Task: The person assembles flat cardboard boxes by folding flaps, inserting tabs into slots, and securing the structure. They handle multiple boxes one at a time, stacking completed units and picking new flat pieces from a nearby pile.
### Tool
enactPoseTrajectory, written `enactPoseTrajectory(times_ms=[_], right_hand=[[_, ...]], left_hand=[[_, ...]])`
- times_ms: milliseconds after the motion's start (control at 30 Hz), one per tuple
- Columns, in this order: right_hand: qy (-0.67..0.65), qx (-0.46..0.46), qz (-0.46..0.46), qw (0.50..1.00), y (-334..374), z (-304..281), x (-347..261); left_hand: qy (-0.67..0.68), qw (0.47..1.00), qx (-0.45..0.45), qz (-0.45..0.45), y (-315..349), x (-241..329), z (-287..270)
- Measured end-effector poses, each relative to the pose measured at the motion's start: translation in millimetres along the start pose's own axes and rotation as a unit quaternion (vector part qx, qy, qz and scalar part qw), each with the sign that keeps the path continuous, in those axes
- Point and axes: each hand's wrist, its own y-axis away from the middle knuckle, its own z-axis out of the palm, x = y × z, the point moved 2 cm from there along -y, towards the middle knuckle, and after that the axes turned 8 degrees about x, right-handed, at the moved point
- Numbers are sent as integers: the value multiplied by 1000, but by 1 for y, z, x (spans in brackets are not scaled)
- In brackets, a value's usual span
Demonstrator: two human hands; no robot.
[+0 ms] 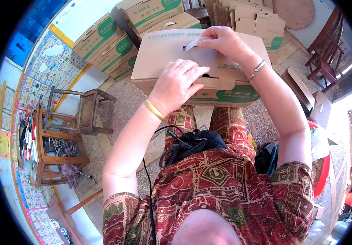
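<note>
A brown cardboard box (151, 53) with green print stands before me, its lid closed on top. My right hand (225, 43) pinches a white carrying strap (193, 43) at a slot in the lid. On the left part of the lid rests my left hand (176, 83), fingers bent and thumb near the front edge, gripping the box there. Beside its fingertips a dark gap (210, 76) shows next to a tucked tab (225, 84) at the front edge. What lies inside the box is hidden.
Finished boxes with green print (108, 45) are stacked behind on the left. Flattened cardboard (261, 24) leans at the back right. A wooden chair (90, 110) stands left, another chair (327, 61) far right. A red basin (322, 179) sits by my right side.
</note>
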Motion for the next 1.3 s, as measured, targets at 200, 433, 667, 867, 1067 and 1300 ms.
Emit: enactPoseTrajectory(times_ms=[200,433,667,867,1067,1300], right_hand=[[-93,15,98,991,10,-48,3],[-73,40,82,993,22,-86,7],[7,77,101,992,42,-109,20],[102,101,79,986,56,-106,28],[132,88,120,980,70,-112,10],[93,94,133,982,79,-103,-5]], left_hand=[[-45,994,100,-24,19,-3,-14],[-66,986,145,-37,10,0,-13],[-41,988,138,-53,4,3,-8],[-25,998,52,-16,-19,17,9],[16,996,-83,-1,-44,38,61],[-13,998,-56,21,-43,41,64]])
